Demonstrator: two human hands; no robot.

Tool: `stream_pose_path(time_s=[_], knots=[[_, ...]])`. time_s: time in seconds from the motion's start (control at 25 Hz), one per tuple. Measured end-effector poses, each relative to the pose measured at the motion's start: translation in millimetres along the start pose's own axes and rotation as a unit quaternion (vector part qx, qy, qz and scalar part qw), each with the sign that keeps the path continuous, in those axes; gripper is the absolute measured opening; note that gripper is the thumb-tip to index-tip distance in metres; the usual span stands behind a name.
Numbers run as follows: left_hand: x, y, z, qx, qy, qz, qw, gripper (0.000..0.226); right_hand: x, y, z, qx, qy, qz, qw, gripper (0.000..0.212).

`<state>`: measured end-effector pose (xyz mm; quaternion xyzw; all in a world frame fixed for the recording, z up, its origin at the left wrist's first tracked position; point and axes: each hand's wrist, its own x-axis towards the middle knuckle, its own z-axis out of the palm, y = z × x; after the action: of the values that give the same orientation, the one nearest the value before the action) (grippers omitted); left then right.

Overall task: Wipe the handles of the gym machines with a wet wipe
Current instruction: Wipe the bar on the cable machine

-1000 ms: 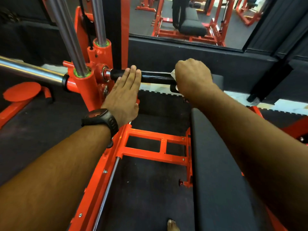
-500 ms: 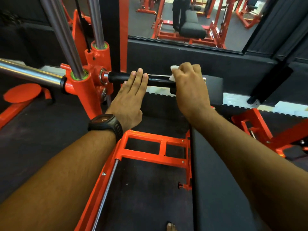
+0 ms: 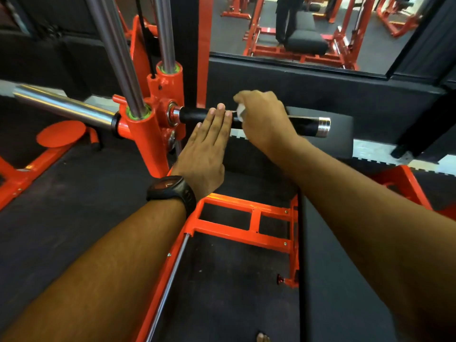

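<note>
A black handle (image 3: 304,124) with a silver end cap juts right from the orange machine carriage (image 3: 158,112). My left hand (image 3: 208,146), a black watch on its wrist, lies flat with straight fingers resting on the handle near the carriage. My right hand (image 3: 265,119) grips the middle of the handle with a white wet wipe (image 3: 240,111) bunched under its fingers; only a corner of the wipe shows. The right end of the handle is bare.
Chrome guide rods (image 3: 118,50) rise through the carriage and a chrome bar (image 3: 61,104) runs off left. A black bench pad (image 3: 345,280) lies under my right forearm, over an orange base frame (image 3: 246,230). A mirror (image 3: 296,28) behind reflects other machines.
My right hand has slid left along the handle with the wipe, uncovering the silver end cap. My left hand stays flat on the handle.
</note>
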<state>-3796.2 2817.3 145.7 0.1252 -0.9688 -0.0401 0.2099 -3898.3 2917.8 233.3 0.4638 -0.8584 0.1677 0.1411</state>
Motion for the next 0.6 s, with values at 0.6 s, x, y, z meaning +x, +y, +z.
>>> stream_pose_path(time_s=[0.6], knots=[[-5, 116, 19, -0.404, 0.169, -0.027, 0.899, 0.029, -138, 46, 7, 0.424, 0.229, 0.190, 0.856, 0.008]])
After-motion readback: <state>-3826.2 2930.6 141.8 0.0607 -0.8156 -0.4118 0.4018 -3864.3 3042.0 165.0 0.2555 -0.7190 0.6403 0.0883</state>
